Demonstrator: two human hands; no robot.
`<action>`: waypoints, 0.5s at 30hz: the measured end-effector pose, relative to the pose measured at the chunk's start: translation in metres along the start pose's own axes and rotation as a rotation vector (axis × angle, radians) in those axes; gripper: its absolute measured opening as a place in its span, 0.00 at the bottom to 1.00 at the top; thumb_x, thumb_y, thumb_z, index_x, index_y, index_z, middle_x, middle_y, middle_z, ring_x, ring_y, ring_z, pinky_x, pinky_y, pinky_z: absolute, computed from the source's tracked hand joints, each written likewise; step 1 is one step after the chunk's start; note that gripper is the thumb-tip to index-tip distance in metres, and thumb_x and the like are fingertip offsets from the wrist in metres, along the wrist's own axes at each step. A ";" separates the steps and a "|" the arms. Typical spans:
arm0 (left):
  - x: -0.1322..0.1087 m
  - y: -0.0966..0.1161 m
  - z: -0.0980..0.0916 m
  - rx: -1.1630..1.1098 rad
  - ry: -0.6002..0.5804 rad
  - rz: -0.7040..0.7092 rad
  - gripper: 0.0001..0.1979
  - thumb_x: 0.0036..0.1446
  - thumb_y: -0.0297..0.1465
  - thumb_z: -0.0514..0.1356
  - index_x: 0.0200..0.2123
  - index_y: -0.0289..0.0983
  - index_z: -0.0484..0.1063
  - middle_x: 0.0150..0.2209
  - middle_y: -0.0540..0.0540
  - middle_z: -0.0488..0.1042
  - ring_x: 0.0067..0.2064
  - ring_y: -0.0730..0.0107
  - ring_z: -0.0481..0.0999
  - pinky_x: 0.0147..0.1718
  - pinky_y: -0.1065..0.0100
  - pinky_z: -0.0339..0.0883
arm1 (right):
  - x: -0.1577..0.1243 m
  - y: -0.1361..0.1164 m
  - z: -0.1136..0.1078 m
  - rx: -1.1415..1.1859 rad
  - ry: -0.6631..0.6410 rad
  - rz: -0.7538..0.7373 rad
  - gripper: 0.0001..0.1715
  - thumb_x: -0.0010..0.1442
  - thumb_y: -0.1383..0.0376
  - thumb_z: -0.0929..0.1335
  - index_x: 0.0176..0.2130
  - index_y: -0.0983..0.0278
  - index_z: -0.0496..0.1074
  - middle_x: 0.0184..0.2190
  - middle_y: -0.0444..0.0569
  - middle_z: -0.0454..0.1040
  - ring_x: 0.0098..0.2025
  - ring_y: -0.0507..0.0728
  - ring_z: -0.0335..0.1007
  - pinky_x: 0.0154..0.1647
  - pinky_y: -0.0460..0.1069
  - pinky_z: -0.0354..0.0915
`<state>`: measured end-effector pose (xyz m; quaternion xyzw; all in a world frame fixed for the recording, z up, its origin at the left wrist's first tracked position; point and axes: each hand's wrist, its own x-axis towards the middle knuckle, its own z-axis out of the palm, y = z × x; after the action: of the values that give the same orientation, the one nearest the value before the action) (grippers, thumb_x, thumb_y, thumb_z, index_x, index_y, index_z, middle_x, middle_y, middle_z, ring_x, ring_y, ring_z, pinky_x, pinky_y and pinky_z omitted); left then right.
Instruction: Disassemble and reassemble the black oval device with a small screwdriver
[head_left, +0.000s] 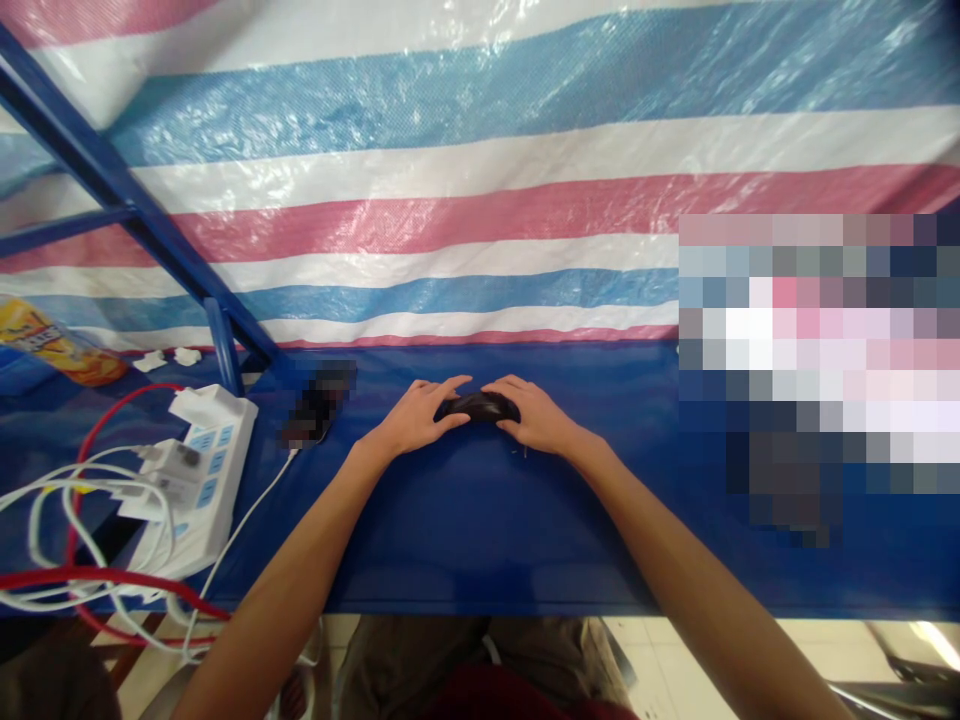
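A small, dark, glossy object (478, 406) lies on the blue tabletop (465, 530), near the middle of the view. Its exact kind is hard to tell, and my fingers hide parts of it. My left hand (416, 418) grips it from the left, and my right hand (532, 418) grips it from the right. The fingertips of both hands nearly meet over its top.
A white power strip (199, 480) with white and red cables lies at the left, beside a pixelated dark object (316, 403). A yellow packet (56, 345) lies farther left. Blue metal bars (127, 205) and a striped tarp (450, 215) stand behind; a pixelated patch covers the right.
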<state>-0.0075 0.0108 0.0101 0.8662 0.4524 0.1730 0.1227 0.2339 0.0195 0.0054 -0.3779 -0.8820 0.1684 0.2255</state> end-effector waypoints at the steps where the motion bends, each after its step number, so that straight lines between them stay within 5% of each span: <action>1: 0.000 0.000 0.000 0.004 0.010 -0.001 0.25 0.65 0.45 0.49 0.62 0.42 0.58 0.49 0.45 0.75 0.51 0.60 0.71 0.53 0.59 0.57 | 0.000 0.000 0.000 0.000 0.007 0.006 0.28 0.54 0.70 0.69 0.54 0.62 0.65 0.52 0.53 0.70 0.53 0.61 0.67 0.54 0.57 0.61; 4: 0.001 0.003 -0.002 0.031 0.056 0.018 0.21 0.68 0.41 0.45 0.59 0.42 0.61 0.53 0.45 0.72 0.53 0.61 0.70 0.54 0.59 0.56 | 0.001 0.001 0.000 -0.019 0.012 0.040 0.19 0.59 0.64 0.67 0.51 0.63 0.68 0.47 0.51 0.75 0.46 0.60 0.71 0.50 0.55 0.61; 10: 0.000 0.010 -0.001 0.047 0.070 0.118 0.32 0.57 0.48 0.58 0.61 0.42 0.59 0.59 0.42 0.64 0.58 0.57 0.64 0.56 0.60 0.56 | 0.003 -0.001 0.002 -0.097 -0.001 0.074 0.18 0.65 0.57 0.63 0.49 0.63 0.72 0.41 0.50 0.78 0.41 0.59 0.72 0.46 0.52 0.60; 15: 0.001 0.004 0.007 0.065 0.049 0.157 0.28 0.59 0.46 0.58 0.59 0.43 0.63 0.54 0.42 0.68 0.54 0.59 0.69 0.52 0.60 0.58 | 0.004 0.003 0.003 -0.190 0.170 0.190 0.17 0.66 0.58 0.60 0.46 0.63 0.73 0.43 0.53 0.76 0.45 0.58 0.70 0.46 0.50 0.60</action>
<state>-0.0008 0.0092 0.0053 0.8981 0.3912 0.1887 0.0694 0.2318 0.0241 0.0026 -0.4922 -0.8320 0.0721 0.2456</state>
